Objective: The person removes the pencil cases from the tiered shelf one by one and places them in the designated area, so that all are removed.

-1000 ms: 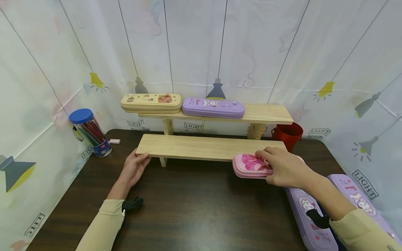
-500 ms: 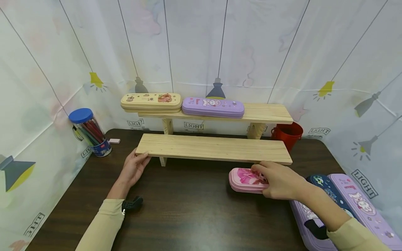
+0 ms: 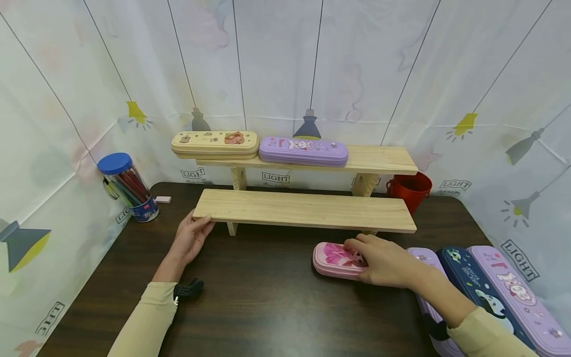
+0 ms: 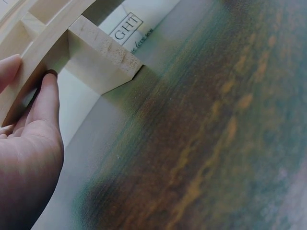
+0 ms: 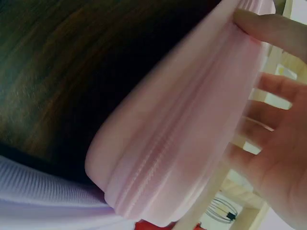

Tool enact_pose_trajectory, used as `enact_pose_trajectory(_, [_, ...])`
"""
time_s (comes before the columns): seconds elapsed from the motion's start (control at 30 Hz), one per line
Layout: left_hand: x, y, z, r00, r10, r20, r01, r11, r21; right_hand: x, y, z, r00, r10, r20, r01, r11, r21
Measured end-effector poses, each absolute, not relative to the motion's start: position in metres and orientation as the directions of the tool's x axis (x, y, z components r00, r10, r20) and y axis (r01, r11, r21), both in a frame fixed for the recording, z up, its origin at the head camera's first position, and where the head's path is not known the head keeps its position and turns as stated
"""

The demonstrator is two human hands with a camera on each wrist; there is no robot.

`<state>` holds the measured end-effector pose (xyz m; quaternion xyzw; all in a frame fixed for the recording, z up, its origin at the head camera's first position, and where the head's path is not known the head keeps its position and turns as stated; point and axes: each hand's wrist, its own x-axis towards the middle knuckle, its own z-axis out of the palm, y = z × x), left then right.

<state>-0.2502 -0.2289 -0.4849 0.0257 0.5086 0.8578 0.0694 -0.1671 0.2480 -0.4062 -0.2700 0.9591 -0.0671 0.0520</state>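
Note:
My left hand (image 3: 191,239) pinches the front left corner of a two-tier wooden shelf (image 3: 303,210); the left wrist view shows thumb and fingers on opposite faces of the board (image 4: 31,79). In my right hand (image 3: 387,262) is a pink zipped pencil case (image 3: 332,254) with a pink printed lid, held low in front of the lower tier. My hand hides the case's right end. The right wrist view shows the zipper side of the pink case (image 5: 177,124), with fingers and thumb around it. A cream pencil case (image 3: 214,145) and a purple pencil case (image 3: 303,151) lie on the top tier.
Side by side at the right lie a purple case (image 3: 517,292), a navy case (image 3: 473,277) and another purple case (image 3: 426,256), partly under my right arm. A red bucket (image 3: 412,191) stands behind the shelf's right end. At left are a blue-lidded pen jar (image 3: 129,188) and an eraser (image 3: 162,200).
My right hand has brought the pink pencil case leftward and nearer to me, away from the lower tier's front right edge. The left hand has stayed on the shelf corner.

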Motion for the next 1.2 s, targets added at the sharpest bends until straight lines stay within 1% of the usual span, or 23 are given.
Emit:
enact_pose_trajectory(0.23, [-0.252,-0.228,-0.484,-0.989,0.147,-0.015,-0.080,-0.453,0.888,-0.164,0.246,-0.409,-0.854,-0.515,-0.071,-0.502,0.852,-0.144])
enact_pose_trajectory(0.47, [-0.252,-0.228,-0.484,-0.990,0.140,-0.022,-0.083,-0.452,0.888,-0.157,0.242,-0.411,-0.842,-0.532,-0.085,-0.518,0.843,-0.147])
enact_pose_trajectory(0.57, [-0.252,-0.229,-0.485,-0.990,0.137,-0.025,-0.085,-0.453,0.888,-0.155,0.240,-0.410,-0.849,-0.522,-0.081,-0.511,0.850,-0.128])
enact_pose_trajectory(0.67, [-0.252,-0.229,-0.485,-0.990,0.139,-0.028,-0.089,-0.455,0.886,-0.154,0.241,-0.409,-0.855,-0.510,-0.096,-0.501,0.859,-0.104])
enact_pose_trajectory(0.73, [-0.251,-0.229,-0.485,-0.990,0.137,-0.032,-0.092,-0.455,0.886,-0.153,0.242,-0.408,-0.857,-0.502,-0.119,-0.491,0.864,-0.111])
enact_pose_trajectory(0.93, [-0.250,-0.228,-0.484,-0.990,0.136,-0.034,-0.094,-0.461,0.882,-0.151,0.247,-0.404,-0.874,-0.425,-0.237,-0.387,0.902,-0.192])
enact_pose_trajectory(1.2, [-0.251,-0.228,-0.484,-0.989,0.144,-0.028,-0.090,-0.449,0.889,-0.148,0.257,-0.400,-0.887,-0.324,-0.328,-0.247,0.935,-0.256])
